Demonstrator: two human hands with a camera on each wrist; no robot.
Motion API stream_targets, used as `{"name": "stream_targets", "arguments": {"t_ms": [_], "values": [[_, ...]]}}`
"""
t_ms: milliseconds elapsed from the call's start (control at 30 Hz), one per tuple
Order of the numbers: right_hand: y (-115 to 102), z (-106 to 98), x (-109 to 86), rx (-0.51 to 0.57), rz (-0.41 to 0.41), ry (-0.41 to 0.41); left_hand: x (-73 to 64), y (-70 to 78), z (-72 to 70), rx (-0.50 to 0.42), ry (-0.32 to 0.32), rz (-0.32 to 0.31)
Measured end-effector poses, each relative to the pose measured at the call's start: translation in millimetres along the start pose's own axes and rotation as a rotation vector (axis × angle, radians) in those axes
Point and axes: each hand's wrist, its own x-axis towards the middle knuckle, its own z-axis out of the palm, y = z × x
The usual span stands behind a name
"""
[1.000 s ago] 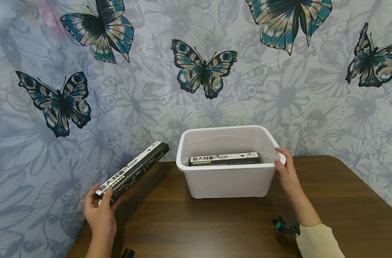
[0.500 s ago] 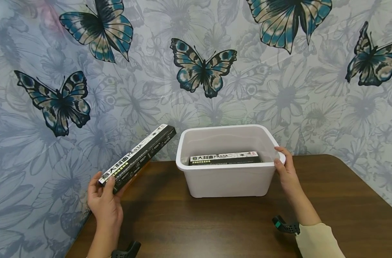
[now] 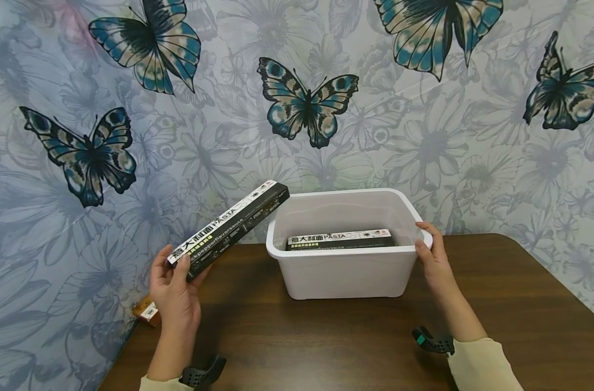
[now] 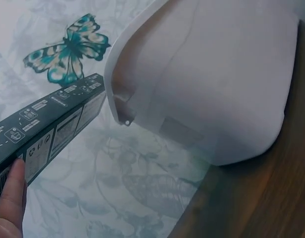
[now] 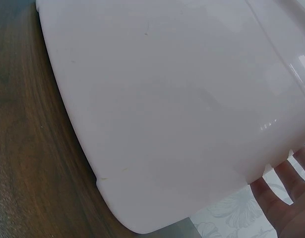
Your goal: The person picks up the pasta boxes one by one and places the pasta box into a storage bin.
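My left hand (image 3: 178, 296) grips the near end of a long black-and-white pasta box (image 3: 230, 225), which is raised and tilted, its far end up by the left rim of a white plastic bin (image 3: 345, 277). In the left wrist view the pasta box (image 4: 53, 119) shows a dark side with printed pictures, and a finger (image 4: 12, 193) lies against it. A second pasta box (image 3: 341, 239) lies inside the bin, its lower part hidden by the front wall. With fingers and thumb, my right hand (image 3: 435, 260) holds the bin's right rim.
The bin stands on a brown wooden table (image 3: 326, 342), close to a wall (image 3: 204, 136) covered with butterflies and flowers. A small orange-brown packet (image 3: 147, 310) shows at the table's left edge, partly behind my left hand. Dark straps (image 3: 433, 342) sit at both wrists.
The pasta box in my left hand has risen and moved right, up to the bin's left rim. The orange-brown packet has come into view. My right hand has stayed on the rim.
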Motion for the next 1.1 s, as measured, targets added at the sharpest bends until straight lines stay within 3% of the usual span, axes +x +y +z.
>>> {"name": "stream_targets", "arguments": {"t_ms": [300,733,1100], "values": [[-2.0,0.1,-0.5,-0.003,0.007,0.003,-1.9,-7.7,13.4,0.052,-0.063,-0.056],[-0.8,-0.9,-0.5,-0.013,0.016,0.004,-4.0,-13.3,28.3,0.195,-0.164,-0.124],[1.0,-0.6,0.0,-0.004,0.009,-0.007,3.4,-23.7,44.8,0.304,-0.235,-0.198]]}}
